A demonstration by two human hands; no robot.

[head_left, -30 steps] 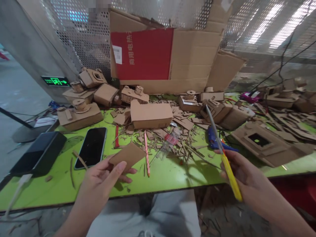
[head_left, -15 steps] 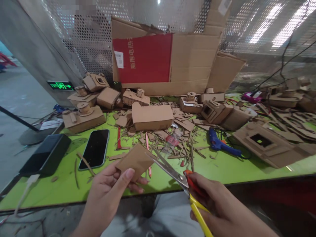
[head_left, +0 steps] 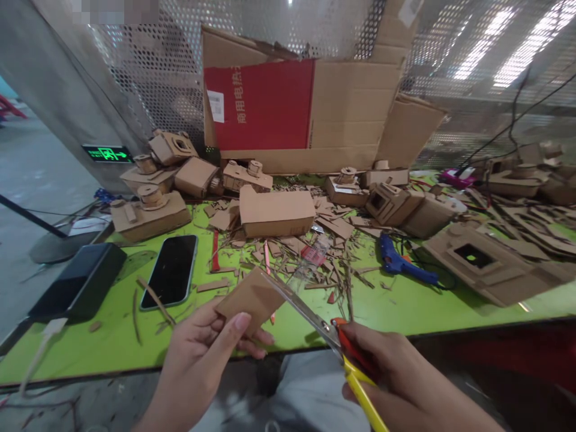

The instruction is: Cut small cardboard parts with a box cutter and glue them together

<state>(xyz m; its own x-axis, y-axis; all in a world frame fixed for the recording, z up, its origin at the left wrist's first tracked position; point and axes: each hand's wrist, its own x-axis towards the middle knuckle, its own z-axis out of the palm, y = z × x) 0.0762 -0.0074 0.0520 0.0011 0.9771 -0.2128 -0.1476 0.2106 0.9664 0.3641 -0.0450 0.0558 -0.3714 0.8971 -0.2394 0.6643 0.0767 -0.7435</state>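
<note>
Left hand (head_left: 202, 372) pinches a cardboard piece (head_left: 249, 300) between thumb and fingers at lower centre, above the table (head_left: 405, 306), keeping its edge free. Right hand (head_left: 387, 375) wraps the scissors (head_left: 321, 327) narrowly, blade tips at that edge.

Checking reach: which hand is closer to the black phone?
Left: the left hand is just below the black phone, apart from it; the right hand is far off to its right.

Perforated metal walls (head_left: 148, 72) back the green table (head_left: 90, 354).
</note>
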